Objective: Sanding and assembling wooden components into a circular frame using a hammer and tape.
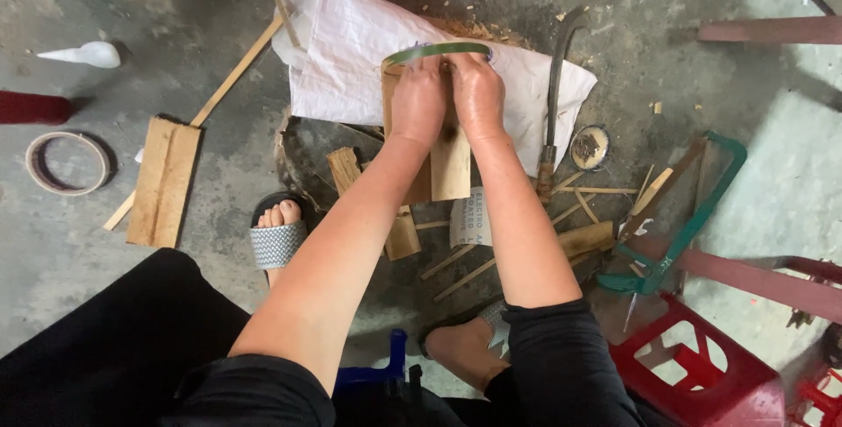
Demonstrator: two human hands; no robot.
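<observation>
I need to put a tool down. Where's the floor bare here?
Bare floor lies upper left, between the white bottle, tape ring and flat board, and far right beyond the green saw frame. Around the hands and white sack, wood scraps crowd the floor.

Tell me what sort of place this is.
Probably a small handcraft workshop on a bare concrete floor. Both hands press a green strip over a wood block; wood offcuts, a sickle-like knife and a green hacksaw lie around.
</observation>
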